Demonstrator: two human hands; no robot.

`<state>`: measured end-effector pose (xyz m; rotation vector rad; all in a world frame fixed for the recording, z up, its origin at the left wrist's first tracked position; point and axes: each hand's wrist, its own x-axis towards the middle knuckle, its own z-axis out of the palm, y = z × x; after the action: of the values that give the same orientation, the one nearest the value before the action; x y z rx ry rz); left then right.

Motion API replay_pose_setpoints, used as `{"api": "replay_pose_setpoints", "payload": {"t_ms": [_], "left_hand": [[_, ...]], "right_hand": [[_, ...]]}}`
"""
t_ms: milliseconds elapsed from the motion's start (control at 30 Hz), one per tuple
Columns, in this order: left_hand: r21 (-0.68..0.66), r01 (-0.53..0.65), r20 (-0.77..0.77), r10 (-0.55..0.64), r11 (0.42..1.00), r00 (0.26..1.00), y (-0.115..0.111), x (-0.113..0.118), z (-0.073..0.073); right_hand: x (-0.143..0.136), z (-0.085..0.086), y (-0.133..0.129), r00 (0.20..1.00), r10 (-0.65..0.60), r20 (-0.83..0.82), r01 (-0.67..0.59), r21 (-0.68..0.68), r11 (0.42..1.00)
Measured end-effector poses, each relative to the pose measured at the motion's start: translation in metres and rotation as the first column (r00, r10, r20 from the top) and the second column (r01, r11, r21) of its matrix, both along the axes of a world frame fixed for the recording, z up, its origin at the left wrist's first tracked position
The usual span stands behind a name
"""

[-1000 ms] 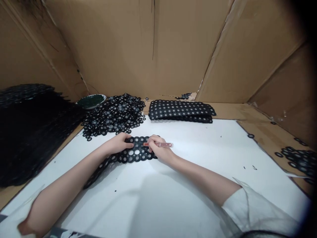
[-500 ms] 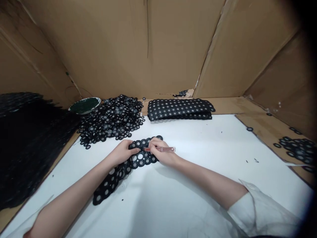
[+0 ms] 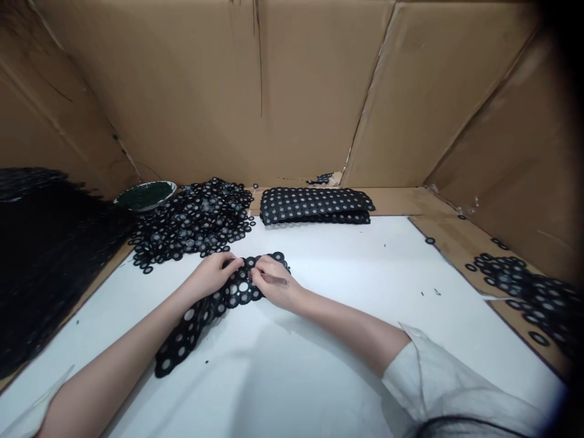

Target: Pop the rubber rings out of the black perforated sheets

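A black strip [image 3: 176, 347] made of joined rings with pale centres lies on the white board, its near end trailing toward me on the left. My left hand [image 3: 207, 280] grips the strip's upper edge between thumb and fingers. Close beside it, my right hand [image 3: 279, 291] rests over the strip's right part, fingers pinched around a slim tool with a reddish-brown handle [image 3: 277, 280]. The tool's working tip is hidden by the fingers, so its kind does not show.
Behind the hands is a heap of loose black rings [image 3: 196, 222], with a bowl of dark green material [image 3: 148, 196] beside it. A folded ring sheet [image 3: 314, 205] lies at the back. More rings [image 3: 511, 274] are at right; a dark fibrous mass [image 3: 50, 267] fills the left. Cardboard walls [image 3: 314, 91] enclose the board.
The view has swung slightly right, shifting everything leftward. My right hand has turned, so less of the tool's handle shows and it tilts more. My left hand keeps its hold on the strip.
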<state>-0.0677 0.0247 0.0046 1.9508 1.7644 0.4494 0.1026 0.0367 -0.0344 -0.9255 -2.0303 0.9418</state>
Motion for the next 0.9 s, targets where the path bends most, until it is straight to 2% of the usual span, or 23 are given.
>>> {"api": "replay_pose_setpoints", "payload": {"t_ms": [67,133,233,400,600,767,900], "left_hand": [[0.067,-0.014,-0.021,0.016,0.998,1.000,0.006,-0.004,-0.007],[0.061,-0.014,0.025,0.013,0.998,1.000,0.010,-0.008,-0.014],[0.038,-0.009,0.089,0.006,0.999,0.996,0.010,-0.010,-0.020],[-0.020,-0.007,0.130,0.010,1.000,0.992,0.010,-0.010,-0.017],[-0.072,-0.058,0.165,0.069,0.996,0.984,0.009,-0.005,-0.016],[-0.004,-0.067,0.077,0.067,0.998,0.995,-0.004,0.008,-0.010],[0.038,-0.015,-0.031,0.016,0.999,0.999,-0.008,0.008,-0.006]], "right_hand": [[0.003,0.003,0.006,0.999,-0.012,-0.049,0.004,-0.171,0.985],[0.005,0.003,0.013,0.996,-0.025,-0.090,-0.002,-0.287,0.958],[0.006,0.001,0.018,0.986,-0.077,-0.148,0.026,-0.318,0.948],[0.005,0.000,0.014,0.986,-0.117,-0.117,0.099,-0.151,0.984],[0.002,-0.002,0.012,0.995,-0.060,-0.075,0.053,-0.101,0.993],[-0.003,-0.008,0.011,0.999,-0.035,-0.033,0.036,0.035,0.999],[-0.003,-0.008,0.011,0.999,-0.035,-0.036,0.036,0.045,0.998]]}}
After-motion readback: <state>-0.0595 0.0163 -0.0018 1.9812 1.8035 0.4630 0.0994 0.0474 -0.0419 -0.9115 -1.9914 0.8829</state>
